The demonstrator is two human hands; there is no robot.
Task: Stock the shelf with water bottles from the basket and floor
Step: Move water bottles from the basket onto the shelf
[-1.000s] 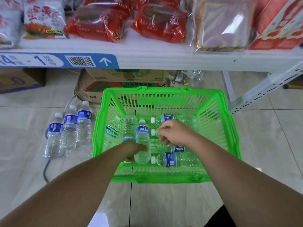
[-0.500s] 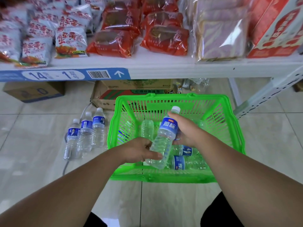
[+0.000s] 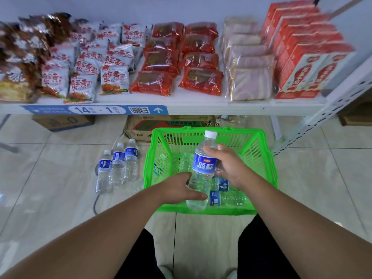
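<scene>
On the white shelf [image 3: 221, 106], silver-and-red snack packets [image 3: 84, 77] crowd the left end above a blue shelf label [image 3: 96, 110] bearing a barcode and an arrow. Below it a cardboard box [image 3: 62, 121] sits on the tiled floor [image 3: 50, 188]. Just left of the basket, three small water bottles [image 3: 117, 166] stand upright in a tight row on the floor, blue labels facing out, with a grey cable [image 3: 95, 200] running past them.

The left hand [image 3: 179, 190] grips the lower body of a water bottle [image 3: 203, 168], thumb across the front, fingers wrapped behind. The bottle has a white cap and a blue label and is held nearly upright, leaning slightly right at the top, above the near half of the green plastic basket [image 3: 267, 164], which rests on the floor in front of the shelf. The right hand [image 3: 231, 168] holds the same bottle higher up, fingers curled around its shoulder and label. More bottles [image 3: 227, 198] lie on their sides in the basket's bottom, beneath both hands. A flattened printed carton [image 3: 138, 127] sits behind the basket under the shelf.

Above, red-wrapped packs [image 3: 177, 63] fill the shelf's middle, then bagged sliced bread [image 3: 249, 67], then red boxes [image 3: 306, 63] at the far right.
</scene>
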